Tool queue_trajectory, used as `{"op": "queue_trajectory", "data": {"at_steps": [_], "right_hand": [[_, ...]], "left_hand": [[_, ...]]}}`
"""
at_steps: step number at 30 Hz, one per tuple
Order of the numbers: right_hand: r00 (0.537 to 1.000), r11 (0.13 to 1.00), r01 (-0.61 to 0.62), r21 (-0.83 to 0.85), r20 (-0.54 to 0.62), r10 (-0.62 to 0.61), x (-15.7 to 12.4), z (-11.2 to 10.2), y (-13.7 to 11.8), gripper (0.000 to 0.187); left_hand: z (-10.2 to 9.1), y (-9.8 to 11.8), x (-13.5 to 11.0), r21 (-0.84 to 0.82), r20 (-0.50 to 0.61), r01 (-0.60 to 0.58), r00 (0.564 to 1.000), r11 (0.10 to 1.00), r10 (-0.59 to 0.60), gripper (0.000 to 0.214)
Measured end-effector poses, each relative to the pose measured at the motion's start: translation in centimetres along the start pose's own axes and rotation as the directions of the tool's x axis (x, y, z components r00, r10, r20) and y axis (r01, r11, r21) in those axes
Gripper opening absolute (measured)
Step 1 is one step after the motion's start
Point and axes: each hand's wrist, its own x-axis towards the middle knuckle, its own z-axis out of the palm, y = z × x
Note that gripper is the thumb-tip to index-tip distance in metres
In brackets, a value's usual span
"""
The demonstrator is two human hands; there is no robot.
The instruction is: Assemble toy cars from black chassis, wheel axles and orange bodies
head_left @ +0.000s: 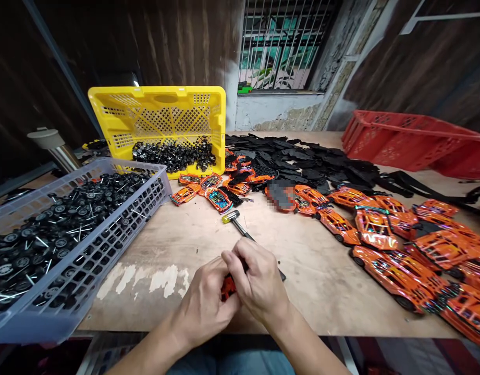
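Note:
My left hand (208, 291) and my right hand (259, 276) are closed together around an orange toy car (227, 286) over the front of the table. Only a small orange patch of it shows between my fingers; the rest is hidden. My right thumb and fingers press on it from above, while my left hand wraps its near side. Just beyond my hands lies a small mallet (237, 224) with a yellow-tipped head, its dark handle running behind my right hand. Further off are several orange car bodies (218, 199), some showing their insides.
To the left, a clear plastic basket (118, 245) holds black wheels on metal axles. A yellow basket (165, 112) with small black parts lies tipped behind it. Black flat parts (302, 156) are heaped at the back. Finished-looking orange cars (396, 276) and a red crate (400, 138) are on the right.

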Motion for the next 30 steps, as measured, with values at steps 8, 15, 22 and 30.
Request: {"op": "queue_trajectory", "data": {"at_steps": [8, 15, 22, 30], "right_hand": [[0.998, 0.98, 0.03, -0.196, 0.053, -0.02, 2.2, 2.2, 0.1, 0.035], [1.0, 0.999, -0.028, 0.02, 0.014, 0.027, 2.4, 1.5, 0.7, 0.031], [0.966, 0.948, -0.054, 0.313, 0.258, -0.03, -0.2, -1.0, 2.3, 0.015], [0.947, 0.941, -0.012, 0.339, 0.305, -0.097, -0.2, -1.0, 1.2, 0.014]], "left_hand": [[1.3, -0.8, -0.1, 0.131, -0.201, 0.082, 0.978, 0.988, -0.054, 0.013], [0.9, -1.6, -0.1, -0.166, -0.162, 0.161, 0.969, 0.973, -0.188, 0.001], [-0.9, -3.4, -1.7, -0.531, -0.102, 0.09, 0.98, 0.842, -0.169, 0.024], [-2.2, -3.4, -1.7, -0.394, -0.075, 0.009, 0.996, 0.919, -0.041, 0.019]]}}
